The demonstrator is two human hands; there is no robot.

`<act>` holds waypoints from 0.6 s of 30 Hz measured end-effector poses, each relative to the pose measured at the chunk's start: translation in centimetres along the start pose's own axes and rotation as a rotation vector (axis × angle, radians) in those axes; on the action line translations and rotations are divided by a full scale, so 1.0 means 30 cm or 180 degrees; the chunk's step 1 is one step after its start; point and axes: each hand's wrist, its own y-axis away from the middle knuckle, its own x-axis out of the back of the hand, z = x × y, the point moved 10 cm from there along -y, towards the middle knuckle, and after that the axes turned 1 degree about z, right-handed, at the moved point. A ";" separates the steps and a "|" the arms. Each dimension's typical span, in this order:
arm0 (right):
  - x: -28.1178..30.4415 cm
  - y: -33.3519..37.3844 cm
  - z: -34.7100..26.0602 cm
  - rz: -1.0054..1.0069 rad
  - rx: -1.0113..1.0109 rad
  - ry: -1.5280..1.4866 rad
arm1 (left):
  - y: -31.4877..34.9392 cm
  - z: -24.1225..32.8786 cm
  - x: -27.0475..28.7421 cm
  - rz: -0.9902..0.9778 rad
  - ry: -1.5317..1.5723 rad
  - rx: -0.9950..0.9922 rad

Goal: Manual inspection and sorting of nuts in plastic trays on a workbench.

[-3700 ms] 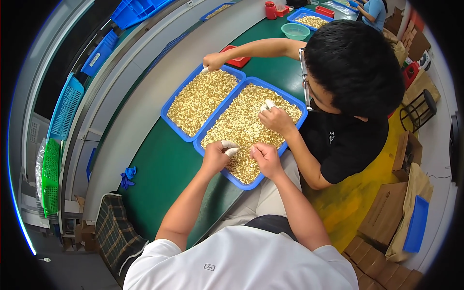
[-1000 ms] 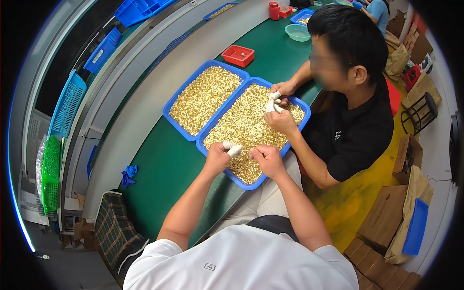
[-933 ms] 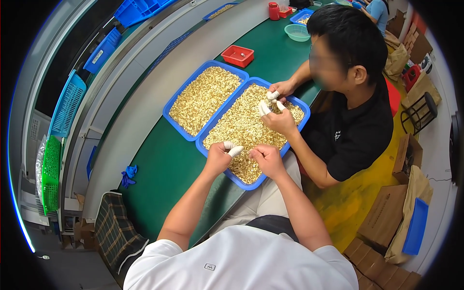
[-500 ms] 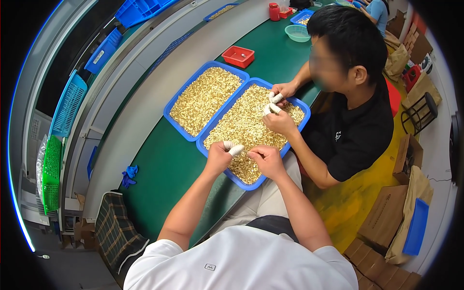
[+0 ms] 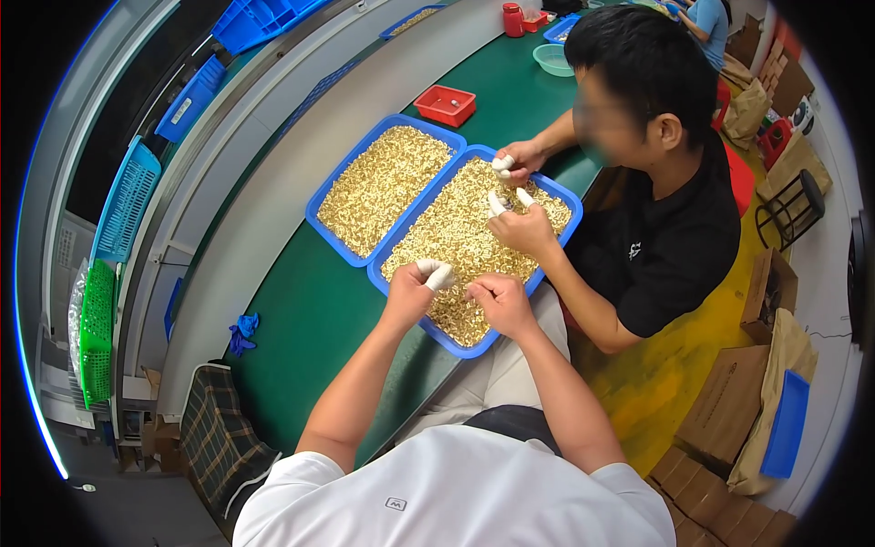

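Observation:
My left hand (image 5: 415,290) is closed above the near edge of a blue tray (image 5: 375,270), with white covers on its thumb and a finger. Whatever its fingertips pinch is too small to name. Close by on the right, my right hand (image 5: 500,302) is also closed, thumb against bent forefinger, over the same tray. Anything between those fingers is hidden. Small gold-coloured metal pieces (image 5: 453,239) fill the tray under both hands. A second blue tray (image 5: 314,211) adjoins it on the left and holds more gold-coloured pieces (image 5: 383,187).
A co-worker in a black shirt (image 5: 674,260) sits at the right, both hands over the near tray. On the green table (image 5: 310,301) lie a red tray (image 5: 444,117), a green bowl (image 5: 552,64) and blue gloves (image 5: 242,334). Cardboard boxes (image 5: 720,401) stand on the floor at right.
My hands stay over the tray with slight finger movement. The co-worker's hands have drawn apart, one moving up and away from the other. The whole view has shifted slightly.

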 end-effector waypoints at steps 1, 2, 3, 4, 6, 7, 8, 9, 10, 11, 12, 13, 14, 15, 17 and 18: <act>0.000 0.000 -0.005 0.0015 0.0026 -0.0016 | 0.009 0.010 0.021 0.0119 0.0102 -0.0066; 0.000 0.000 -0.010 0.0029 0.0052 -0.0033 | 0.014 0.005 0.032 0.0125 0.0095 -0.0063; -0.002 -0.001 -0.013 0.0026 0.0053 -0.0043 | 0.018 0.007 0.034 0.0021 0.0013 -0.0159; 0.001 -0.002 -0.015 0.0032 0.0049 -0.0073 | 0.022 0.020 0.027 -0.0085 -0.0065 -0.0253; 0.001 -0.002 -0.017 0.0034 0.0046 -0.0107 | 0.032 0.031 0.038 -0.0055 -0.0365 -0.0294; 0.002 -0.002 -0.015 0.0025 0.0039 -0.0098 | 0.035 0.048 0.033 -0.0040 -0.0659 -0.0337; 0.004 -0.001 -0.014 0.0016 0.0032 -0.0089 | 0.039 0.061 0.027 -0.0048 -0.0654 -0.0337; 0.007 0.001 -0.013 0.0022 0.0028 -0.0082 | 0.043 0.082 0.026 0.0017 -0.0876 -0.0407; 0.002 0.000 -0.014 -0.0005 0.0020 -0.0069 | 0.048 0.101 0.031 0.0093 -0.1105 -0.0479; -0.001 0.000 -0.015 -0.0031 0.0011 -0.0056 | 0.048 0.106 0.032 0.0095 -0.1105 -0.0481; -0.001 0.000 -0.016 -0.0031 0.0013 -0.0056 | 0.048 0.119 0.031 0.0114 -0.1222 -0.0573; -0.004 0.000 -0.015 -0.0066 0.0006 -0.0062 | 0.048 0.132 0.030 0.0134 -0.1338 -0.0667; -0.007 -0.001 -0.013 -0.0101 -0.0002 -0.0068 | 0.047 0.135 0.031 0.0135 -0.1337 -0.0669; -0.006 -0.001 -0.012 -0.0100 -0.0001 -0.0067 | 0.048 0.149 0.029 0.0132 -0.1432 -0.0788; -0.009 -0.002 -0.019 -0.0148 0.0025 -0.0050 | 0.047 0.159 0.034 0.0127 -0.1525 -0.0903; -0.006 -0.002 -0.020 -0.0147 0.0023 -0.0050 | 0.045 0.162 0.027 0.0022 -0.1639 -0.0997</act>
